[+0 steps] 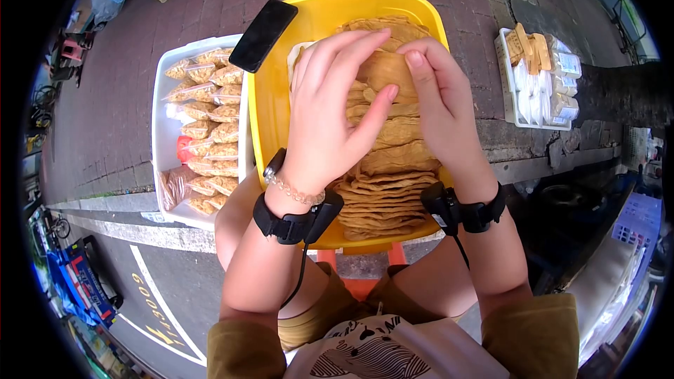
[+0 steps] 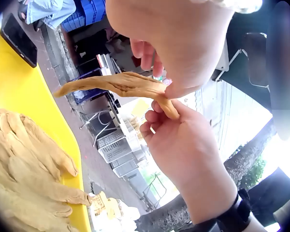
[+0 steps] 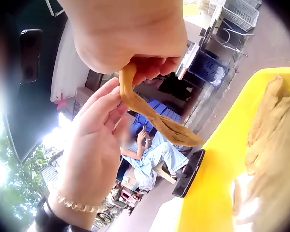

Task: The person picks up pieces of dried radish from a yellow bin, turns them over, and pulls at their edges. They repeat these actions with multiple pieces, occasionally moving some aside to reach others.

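Observation:
A thin, wrinkled tan food sheet (image 1: 388, 74), resembling tofu skin, is held up over the yellow tub (image 1: 270, 119). My right hand (image 1: 449, 102) pinches its right edge between thumb and curled fingers. In the left wrist view the sheet (image 2: 116, 84) appears edge-on, its end bent down into the right hand (image 2: 183, 145). My left hand (image 1: 326, 109) is beside it, fingers fairly straight and thumb spread apart; in the right wrist view, the left hand's (image 3: 94, 140) fingertips are right at the sheet. Below, rows of similar folded sheets (image 1: 386, 200) fill the tub.
A black phone (image 1: 263, 35) lies across the tub's left rim. To the left stands a white bin (image 1: 160, 91) of bagged snacks (image 1: 210, 130). A white basket (image 1: 507, 91) with packets sits at the right. A seated person (image 3: 157, 150) is farther off on the pavement.

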Demonstrator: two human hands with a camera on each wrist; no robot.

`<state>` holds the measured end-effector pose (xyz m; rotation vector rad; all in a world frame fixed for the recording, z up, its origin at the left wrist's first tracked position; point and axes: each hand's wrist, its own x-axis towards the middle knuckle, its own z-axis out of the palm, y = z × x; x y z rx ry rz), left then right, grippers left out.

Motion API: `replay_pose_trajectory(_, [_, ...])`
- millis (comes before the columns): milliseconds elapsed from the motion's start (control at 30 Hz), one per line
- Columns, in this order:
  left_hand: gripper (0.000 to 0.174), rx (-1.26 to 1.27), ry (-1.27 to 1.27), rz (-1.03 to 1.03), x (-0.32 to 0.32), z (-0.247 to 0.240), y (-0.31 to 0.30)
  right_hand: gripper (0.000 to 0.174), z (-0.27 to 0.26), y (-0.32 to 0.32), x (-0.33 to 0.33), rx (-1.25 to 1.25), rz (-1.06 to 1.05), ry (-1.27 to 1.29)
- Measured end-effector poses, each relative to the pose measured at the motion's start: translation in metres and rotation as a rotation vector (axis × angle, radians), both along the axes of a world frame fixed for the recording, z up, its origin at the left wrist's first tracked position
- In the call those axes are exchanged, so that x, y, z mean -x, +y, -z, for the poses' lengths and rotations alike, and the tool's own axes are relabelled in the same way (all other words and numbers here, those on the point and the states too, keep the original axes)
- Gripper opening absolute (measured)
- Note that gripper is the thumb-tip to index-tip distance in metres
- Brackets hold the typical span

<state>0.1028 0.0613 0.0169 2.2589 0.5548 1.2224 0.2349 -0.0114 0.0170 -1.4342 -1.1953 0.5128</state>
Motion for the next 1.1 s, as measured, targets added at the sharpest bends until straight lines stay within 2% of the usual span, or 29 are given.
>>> replay_pose_trajectory(33, [0.03,0.137,0.024,0.037,0.001,-0.001,0.001,0.015,-0.002,-0.001,-0.002,0.001,0.001,0.0])
replay_pose_trajectory(67, [0.03,0.138,0.024,0.039,0.003,-0.003,0.003,0.014,-0.003,-0.001,-0.005,-0.012,-0.031,-0.039])
replay_pose_trajectory(133, [0.025,0.404,0.058,0.201,0.008,-0.004,0.007,0.014,-0.003,-0.002,-0.007,-0.021,-0.062,-0.079])
replay_pose_trajectory(200, [0.023,0.411,0.035,0.23,0.008,0.0,0.008,0.011,-0.003,-0.003,-0.006,-0.01,-0.074,-0.036])
replay_pose_trajectory(267, [0.024,0.806,0.067,0.242,0.009,0.006,0.005,0.008,-0.006,-0.003,-0.002,-0.029,-0.047,0.021])
replay_pose_trajectory(333, [0.023,0.793,0.028,0.232,0.008,0.011,0.004,0.006,-0.01,-0.001,-0.002,-0.052,-0.023,0.08])
replay_pose_trajectory(400, [0.022,0.775,-0.01,0.219,0.006,0.013,0.003,0.012,-0.013,0.001,-0.008,-0.286,0.167,-0.278])
replay_pose_trajectory(433, [0.021,0.791,-0.077,0.183,0.005,0.014,0.004,0.012,-0.014,-0.001,-0.01,-0.288,0.165,-0.278])
replay_pose_trajectory(500, [0.02,0.804,-0.144,0.147,0.005,0.014,0.005,0.019,-0.015,-0.009,-0.013,-0.207,0.139,-0.592])
replay_pose_trajectory(633, [0.016,0.766,-0.115,0.144,0.007,0.01,0.005,0.019,-0.014,-0.007,-0.006,-0.217,0.087,-0.638])
replay_pose_trajectory(800, [0.013,0.697,-0.092,0.203,0.007,0.004,0.001,0.017,-0.005,-0.002,-0.008,-0.257,0.109,-0.538])
replay_pose_trajectory(933, [0.012,0.566,-0.052,0.168,0.007,0.004,0.001,0.016,-0.008,-0.004,-0.008,-0.257,0.11,-0.5])
replay_pose_trajectory(1100, [0.01,0.356,0.038,0.082,0.006,0.001,-0.003,0.015,-0.013,-0.01,-0.002,-0.138,0.162,-0.559])
